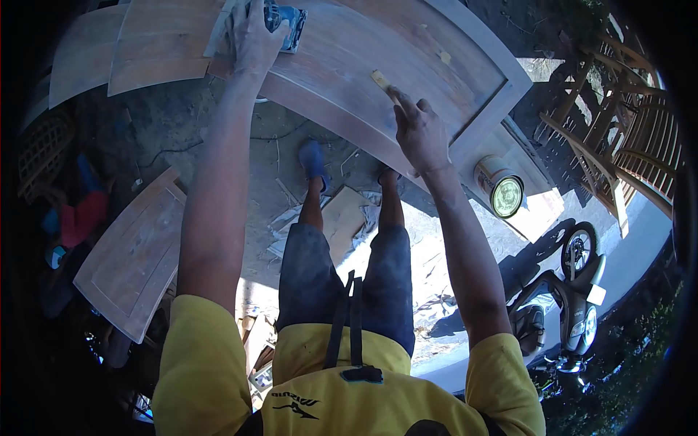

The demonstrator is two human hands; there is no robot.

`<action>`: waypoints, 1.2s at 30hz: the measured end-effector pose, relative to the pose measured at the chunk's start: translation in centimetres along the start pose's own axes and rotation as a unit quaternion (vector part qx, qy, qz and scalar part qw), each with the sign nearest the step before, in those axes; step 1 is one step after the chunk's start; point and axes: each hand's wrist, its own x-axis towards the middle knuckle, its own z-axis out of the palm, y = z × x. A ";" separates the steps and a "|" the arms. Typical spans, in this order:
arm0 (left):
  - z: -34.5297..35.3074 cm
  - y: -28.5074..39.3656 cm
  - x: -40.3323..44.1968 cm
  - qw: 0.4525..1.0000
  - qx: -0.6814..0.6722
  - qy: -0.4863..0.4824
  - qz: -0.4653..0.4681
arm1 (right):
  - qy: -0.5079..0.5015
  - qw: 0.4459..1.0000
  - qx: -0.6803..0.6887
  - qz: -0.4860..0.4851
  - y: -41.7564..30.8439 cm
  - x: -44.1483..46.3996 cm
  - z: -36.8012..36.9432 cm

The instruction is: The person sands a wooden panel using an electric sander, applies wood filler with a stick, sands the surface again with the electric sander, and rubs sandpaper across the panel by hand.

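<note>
Remotely, I view the left hand (256, 43), fingers curled over a blue power tool (295, 27); the right hand (423, 138) pinches a pale strip (379, 78). Surface work on the wooden panel (349, 51) seems underway; the next move calls for steady pressure.

The left hand (254, 40) is on a blue power tool (289, 27), at the upper edge of a large framed wooden panel (363, 58). The right hand (422, 134) holds a small yellowish piece (379, 80) between its fingers, over the same panel. One more pale scrap (445, 57) lies on the panel. To the right of this hand there is a round can (502, 190) with a greenish top. Wooden chairs (625, 138) and a motorcycle (571, 305) are at the right side, and another panel (138, 254) is at lower left, near a person in red (80, 218).
</note>
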 end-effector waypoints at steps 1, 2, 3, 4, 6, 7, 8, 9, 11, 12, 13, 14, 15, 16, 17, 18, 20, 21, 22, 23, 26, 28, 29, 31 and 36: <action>-0.4 1.9 -0.7 0.995 0.035 0.069 0.063 | -0.004 1.000 -0.016 -0.002 -0.2 0.8 0.5; 0.6 2.1 -1.6 0.995 0.034 0.068 0.059 | -0.008 0.999 -0.032 -0.004 -0.4 1.4 0.9; 2.3 1.7 -3.0 0.989 0.018 0.087 0.121 | -0.010 0.999 -0.033 -0.005 -0.5 1.9 1.3; 4.0 1.3 -4.5 0.977 0.000 0.105 0.183 | -0.008 0.999 -0.041 -0.007 -0.6 2.4 1.6; 7.4 0.9 -8.5 0.989 -0.033 0.040 0.135 | -0.011 0.999 -0.052 -0.007 -0.8 2.7 1.9; 8.7 0.8 -9.6 0.994 -0.062 -0.022 0.090 | -0.014 0.998 -0.059 -0.006 -1.2 2.9 1.7; 10.0 0.7 -10.1 0.994 -0.065 -0.023 0.088 | -0.018 0.998 -0.065 -0.005 -1.4 3.1 1.7; 11.0 1.0 -10.3 0.998 -0.021 0.003 0.055 | -0.021 0.997 -0.068 -0.004 -1.4 3.3 1.8; 12.5 0.9 -10.8 0.999 0.021 0.025 0.016 | -0.014 0.998 -0.068 -0.012 -1.4 3.5 2.1; 12.7 1.0 -10.8 1.000 0.017 0.020 0.009 | -0.019 0.997 -0.070 -0.011 -1.5 3.7 2.1; 12.8 1.0 -10.8 1.000 0.012 0.014 0.002 | -0.019 0.996 -0.082 -0.007 -1.7 3.9 2.0; 12.7 1.0 -10.9 1.000 0.011 0.011 -0.001 | -0.017 0.995 -0.095 -0.004 -1.8 4.0 2.1; 12.8 0.8 -10.9 1.000 0.019 0.012 0.002 | -0.021 0.995 -0.096 -0.004 -1.6 3.8 2.0; 12.8 0.7 -10.7 1.000 0.026 0.014 0.005 | -0.032 0.993 -0.114 -0.005 -1.3 3.6 1.6; 12.8 0.8 -10.6 1.000 0.025 0.015 0.004 | -0.042 0.990 -0.133 -0.006 -1.1 3.5 1.3; 12.8 0.9 -10.7 0.999 0.032 0.013 0.000 | -0.043 0.990 -0.134 -0.007 -1.4 3.3 0.6; 12.9 0.8 -10.6 0.999 0.037 0.009 -0.004 | -0.106 0.977 -0.175 0.055 -2.2 2.9 -0.9; 12.9 0.7 -10.7 0.999 0.031 0.010 -0.004 | -0.107 0.977 -0.176 0.057 -2.4 3.0 -1.0; 12.9 0.8 -10.6 1.000 0.024 0.011 -0.003 | -0.104 0.979 -0.171 0.045 -2.6 3.2 -1.0; 13.0 0.8 -10.6 1.000 0.023 0.011 -0.002 | -0.100 0.981 -0.165 0.031 -2.8 3.5 -0.9; 12.8 0.9 -10.6 1.000 0.030 0.010 -0.001 | -0.108 0.980 -0.163 0.027 -4.0 5.0 -0.3; 12.9 1.0 -10.6 0.999 0.032 0.009 -0.006 | -0.116 0.979 -0.160 0.039 -4.1 5.1 -0.5; 13.0 1.0 -10.7 1.000 0.029 0.006 -0.004 | -0.125 0.978 -0.159 0.049 -4.0 4.9 -0.7; 13.0 0.9 -10.6 0.999 0.039 0.006 -0.004 | -0.118 0.977 -0.170 0.046 -2.7 4.0 -1.0; 13.1 0.8 -10.5 0.999 0.051 0.002 0.004 | -0.093 0.979 -0.178 0.038 0.6 1.8 -1.1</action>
